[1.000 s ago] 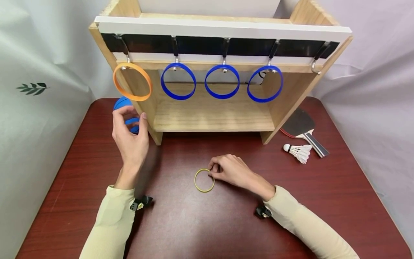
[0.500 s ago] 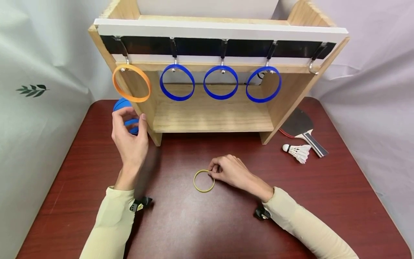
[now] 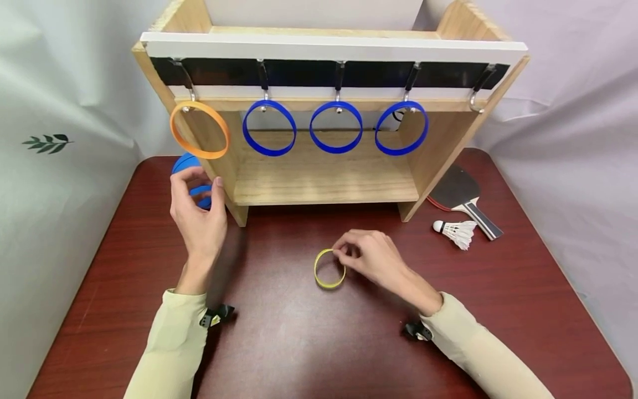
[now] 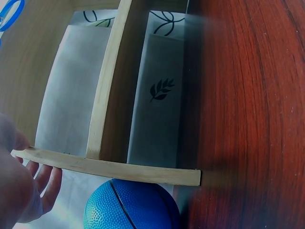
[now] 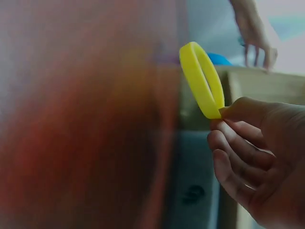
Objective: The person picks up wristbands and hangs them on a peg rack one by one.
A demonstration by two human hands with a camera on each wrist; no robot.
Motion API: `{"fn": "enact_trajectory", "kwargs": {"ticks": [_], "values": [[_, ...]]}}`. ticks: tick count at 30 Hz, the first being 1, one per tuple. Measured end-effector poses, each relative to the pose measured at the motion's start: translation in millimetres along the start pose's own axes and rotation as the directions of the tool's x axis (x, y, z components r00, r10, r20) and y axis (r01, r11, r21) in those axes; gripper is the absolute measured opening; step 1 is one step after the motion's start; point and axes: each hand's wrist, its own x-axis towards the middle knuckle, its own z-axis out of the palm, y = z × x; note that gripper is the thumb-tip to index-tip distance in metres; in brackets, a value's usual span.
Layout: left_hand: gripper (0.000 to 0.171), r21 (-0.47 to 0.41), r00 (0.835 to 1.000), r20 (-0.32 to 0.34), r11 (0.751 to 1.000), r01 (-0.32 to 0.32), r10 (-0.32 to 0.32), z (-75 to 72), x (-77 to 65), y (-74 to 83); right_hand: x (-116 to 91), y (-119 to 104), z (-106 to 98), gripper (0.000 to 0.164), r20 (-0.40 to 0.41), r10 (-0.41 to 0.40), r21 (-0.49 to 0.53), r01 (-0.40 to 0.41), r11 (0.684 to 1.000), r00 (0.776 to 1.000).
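In the head view, my right hand [image 3: 376, 257] pinches a thin yellow ring [image 3: 329, 286] between thumb and fingertips. The right wrist view shows the ring [image 5: 198, 83] as a smooth flat band, tilted and off the table. My left hand [image 3: 199, 216] holds the left side panel of a wooden rack [image 3: 324, 194] near its front edge. In the left wrist view, the thumb is on the panel's inner side and the fingers are outside. From the rack's hooks hang an orange ring [image 3: 226, 133] at far left and three blue rings [image 3: 294, 133]; the rightmost hook [image 3: 476, 105] is bare.
A blue ball [image 4: 133, 205] sits beside the rack's left panel, partly hidden by my left hand in the head view. On the right lie a black table tennis paddle [image 3: 456, 188] and a white shuttlecock [image 3: 456, 233]. The dark red table [image 3: 279, 349] has grey cloth [image 3: 60, 221] around it.
My right hand has lifted the yellow ring off the table, moving it slightly right and toward the rack. The left hand stays at the rack's left panel.
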Motion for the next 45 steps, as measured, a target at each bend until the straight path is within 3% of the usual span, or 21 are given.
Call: {"fn": "enact_trajectory", "kwargs": {"ticks": [3, 5, 8, 11, 13, 16, 19, 20, 22, 24, 29, 36, 42, 45], "values": [[0.024, 0.0, 1.0, -0.006, 1.0, 0.011, -0.011, 0.0, -0.8, 1.1, 1.0, -0.8, -25.3, 0.008, -0.13, -0.058, -0.022, 0.056, 0.998, 0.99], [0.024, -0.001, 1.0, -0.009, 1.0, 0.017, -0.017, 0.1, -1.2, 0.7, 2.2, -2.3, -46.3, 0.009, -0.225, -0.097, -0.036, 0.092, 0.995, 0.97], [0.023, -0.005, 1.0, -0.013, 1.0, 0.023, -0.023, 0.2, -1.5, 0.4, 5.4, -12.9, -82.1, 0.013, -0.357, -0.148, -0.042, 0.143, 0.989, 0.922], [0.023, -0.004, 1.0, -0.015, 1.0, 0.02, -0.02, 0.4, -1.7, 1.1, 9.8, -27.7, -115.4, 0.011, -0.494, -0.176, -0.071, 0.162, 0.984, 0.851], [0.023, -0.004, 1.0, -0.017, 1.0, 0.017, -0.017, 0.8, -1.6, 2.0, 13.5, -34.6, -133.2, 0.008, -0.605, -0.172, -0.098, 0.141, 0.985, 0.778], [0.023, -0.005, 1.0, -0.022, 1.0, 0.015, -0.015, 1.2, -1.3, 1.9, 21.1, -32.1, -153.2, 0.007, -0.768, -0.149, -0.132, 0.074, 0.989, 0.623], [0.024, -0.005, 1.0, -0.023, 1.0, 0.017, -0.017, 1.2, -1.0, 0.3, 30.4, -24.9, -170.9, 0.006, -0.871, -0.123, -0.142, -0.003, 0.99, 0.475], [0.024, -0.004, 1.0, -0.022, 1.0, 0.019, -0.019, 1.2, -1.0, -0.4, 32.7, -22.3, -176.3, 0.006, -0.889, -0.116, -0.147, -0.036, 0.988, 0.443], [0.024, -0.003, 1.0, -0.021, 1.0, 0.021, -0.021, 1.3, -1.0, -2.1, 35.9, -17.1, -185.2, 0.008, -0.91, -0.109, -0.163, -0.103, 0.981, 0.401], [0.024, -0.001, 1.0, -0.019, 1.0, 0.024, -0.024, 1.4, -1.1, -4.1, 37.6, -12.5, -190.3, 0.01, -0.919, -0.097, -0.17, -0.16, 0.973, 0.383], [0.024, 0.002, 0.999, -0.019, 1.0, 0.029, -0.029, 1.5, -1.3, -8.2, 38.4, -4.3, -191.5, 0.012, -0.916, -0.082, -0.183, -0.226, 0.957, 0.392], [0.024, 0.003, 0.999, -0.028, 1.0, 0.031, -0.031, 1.7, -1.2, -13.0, 36.8, -0.4, -188.7, 0.011, -0.91, -0.082, -0.188, -0.229, 0.955, 0.405], [0.025, 0.012, 0.999, -0.028, 0.999, 0.038, -0.038, 2.5, -1.9, -25.0, 34.6, 2.2, -185.6, 0.011, -0.899, -0.088, -0.2, -0.225, 0.954, 0.428], [0.026, 0.014, 0.999, -0.025, 0.999, 0.04, -0.04, 3.1, -2.2, -31.1, 33.7, 3.4, -184.8, 0.011, -0.899, -0.09, -0.204, -0.229, 0.952, 0.428]]}}
